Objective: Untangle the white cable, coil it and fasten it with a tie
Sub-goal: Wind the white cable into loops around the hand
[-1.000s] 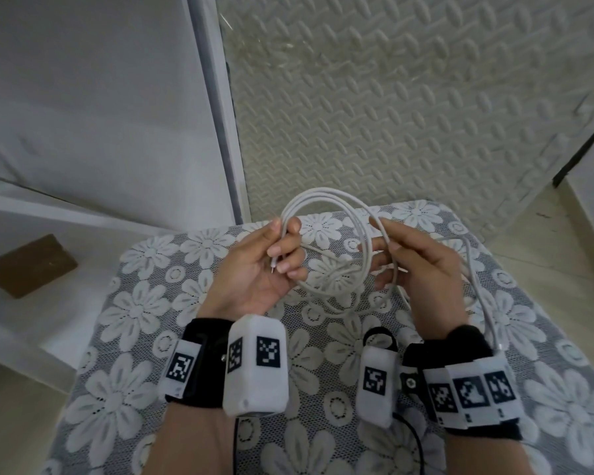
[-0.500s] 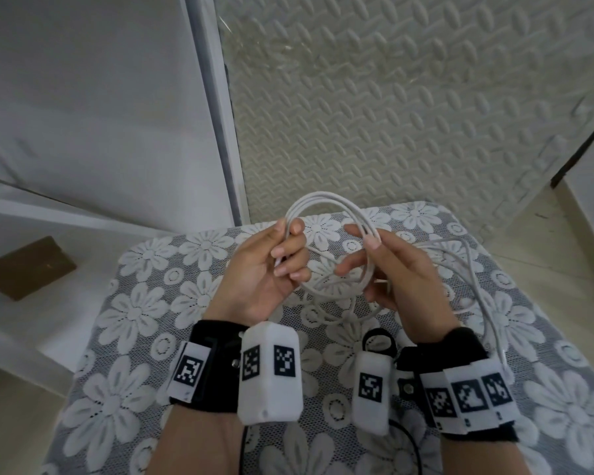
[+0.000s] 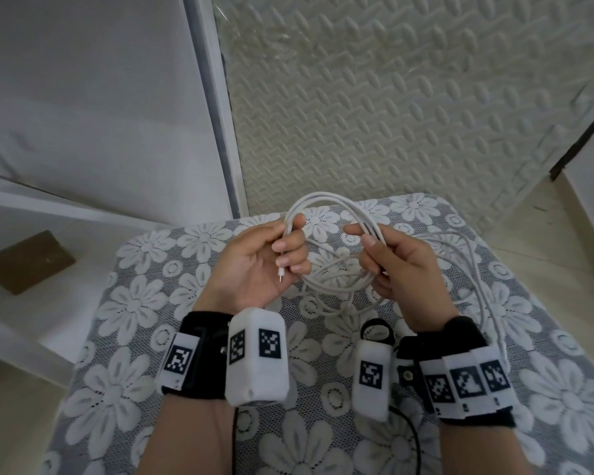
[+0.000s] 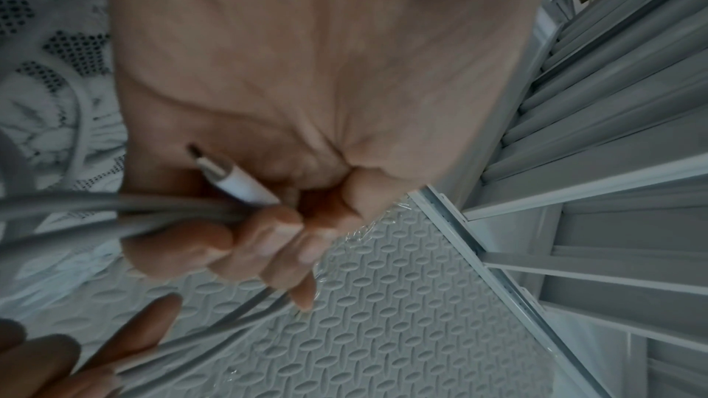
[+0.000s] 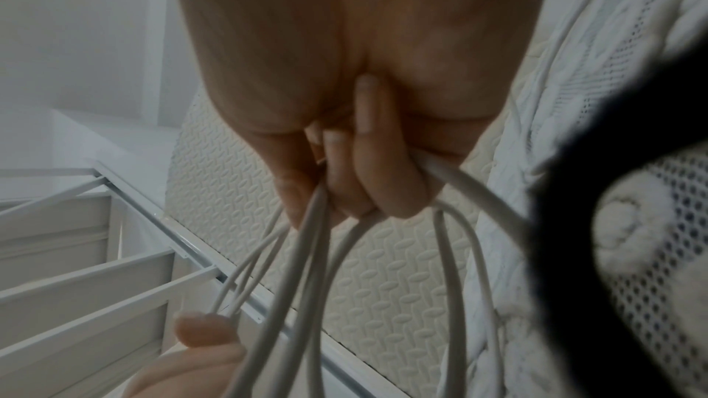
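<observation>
The white cable (image 3: 326, 200) forms several loops held in the air between both hands above the flowered lace cloth (image 3: 124, 303). My left hand (image 3: 282, 245) grips the loops' left side, and the plug end (image 3: 281, 274) sticks out below its fingers; the left wrist view shows that plug (image 4: 233, 176) against the palm. My right hand (image 3: 378, 248) grips the right side of the loops, its fingers curled round the strands (image 5: 318, 223). The loose rest of the cable (image 3: 474, 265) trails off to the right and down past my right wrist. A black loop (image 3: 378, 329), perhaps the tie, lies by my right wrist.
A textured foam mat (image 3: 391, 97) stands upright behind the small covered table. A white frame post (image 3: 216, 114) rises at the left of it. A brown block (image 3: 28, 262) lies on a white shelf at the far left.
The right hand has slid up along the coil, its fingers now curled over the top right of the loops. The left hand kept its hold on the plug end.
</observation>
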The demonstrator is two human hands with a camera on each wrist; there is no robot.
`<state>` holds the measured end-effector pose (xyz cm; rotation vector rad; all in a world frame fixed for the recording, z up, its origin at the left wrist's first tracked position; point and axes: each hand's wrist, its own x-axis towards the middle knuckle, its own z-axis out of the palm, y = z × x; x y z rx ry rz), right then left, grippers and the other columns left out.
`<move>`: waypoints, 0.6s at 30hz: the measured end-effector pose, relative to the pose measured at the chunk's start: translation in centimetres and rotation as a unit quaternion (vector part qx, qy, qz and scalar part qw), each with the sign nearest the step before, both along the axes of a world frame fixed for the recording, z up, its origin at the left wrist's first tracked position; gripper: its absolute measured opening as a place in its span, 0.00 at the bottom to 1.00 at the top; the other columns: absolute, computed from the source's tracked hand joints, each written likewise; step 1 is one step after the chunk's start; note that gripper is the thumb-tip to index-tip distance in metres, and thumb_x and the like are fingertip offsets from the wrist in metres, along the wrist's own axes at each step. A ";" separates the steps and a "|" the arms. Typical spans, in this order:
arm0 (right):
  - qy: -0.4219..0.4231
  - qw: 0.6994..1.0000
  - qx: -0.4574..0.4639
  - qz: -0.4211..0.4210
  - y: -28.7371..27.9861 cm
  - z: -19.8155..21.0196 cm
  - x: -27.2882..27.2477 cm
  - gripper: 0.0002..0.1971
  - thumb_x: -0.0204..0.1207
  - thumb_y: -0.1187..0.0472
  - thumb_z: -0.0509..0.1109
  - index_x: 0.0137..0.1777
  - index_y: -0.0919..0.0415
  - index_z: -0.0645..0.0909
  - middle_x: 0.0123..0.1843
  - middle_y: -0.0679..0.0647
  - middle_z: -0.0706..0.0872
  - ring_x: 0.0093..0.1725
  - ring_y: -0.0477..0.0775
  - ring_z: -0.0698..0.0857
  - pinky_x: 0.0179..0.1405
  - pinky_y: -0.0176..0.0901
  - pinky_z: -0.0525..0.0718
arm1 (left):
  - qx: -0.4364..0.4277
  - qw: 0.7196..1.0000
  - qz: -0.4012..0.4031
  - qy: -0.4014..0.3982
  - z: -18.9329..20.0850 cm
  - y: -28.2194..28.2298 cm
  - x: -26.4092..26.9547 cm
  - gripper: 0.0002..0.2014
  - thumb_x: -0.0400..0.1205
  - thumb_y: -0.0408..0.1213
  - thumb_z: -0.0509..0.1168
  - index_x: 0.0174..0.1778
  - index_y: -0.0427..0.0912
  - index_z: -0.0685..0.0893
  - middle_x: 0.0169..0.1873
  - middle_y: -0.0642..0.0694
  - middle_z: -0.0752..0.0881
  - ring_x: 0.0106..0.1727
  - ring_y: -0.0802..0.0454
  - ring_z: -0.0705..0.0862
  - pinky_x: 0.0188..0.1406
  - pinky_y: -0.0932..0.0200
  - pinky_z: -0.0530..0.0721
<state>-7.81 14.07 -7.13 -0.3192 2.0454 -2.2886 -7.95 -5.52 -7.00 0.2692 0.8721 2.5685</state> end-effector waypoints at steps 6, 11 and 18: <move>-0.002 1.000 0.010 -0.001 0.0 0.0 0.0 0.12 0.84 0.65 0.59 0.55 0.59 0.85 0.22 0.47 0.69 0.19 0.42 0.60 0.14 0.30 0.59 | 0.008 0.999 -0.033 0.000 0.0 0.0 0.1 0.10 0.76 0.32 0.50 0.43 0.39 0.78 0.23 0.52 0.70 0.23 0.59 0.67 0.28 0.64 0.72; -0.001 1.000 0.016 0.001 -0.1 0.1 0.1 0.12 0.84 0.66 0.59 0.54 0.57 0.85 0.22 0.47 0.70 0.18 0.41 0.60 0.14 0.30 0.59 | -0.040 0.999 -0.020 -0.010 0.4 0.5 0.0 0.12 0.78 0.42 0.53 0.33 0.43 0.76 0.22 0.53 0.59 0.22 0.57 0.55 0.23 0.64 0.62; 0.005 0.999 0.030 0.012 0.0 0.1 0.2 0.13 0.83 0.65 0.59 0.53 0.56 0.86 0.23 0.49 0.67 0.20 0.41 0.61 0.15 0.29 0.60 | -0.097 0.994 -0.047 -0.003 0.0 0.6 -0.2 0.26 0.83 0.57 0.49 0.22 0.46 0.68 0.15 0.54 0.58 0.15 0.60 0.58 0.17 0.67 0.64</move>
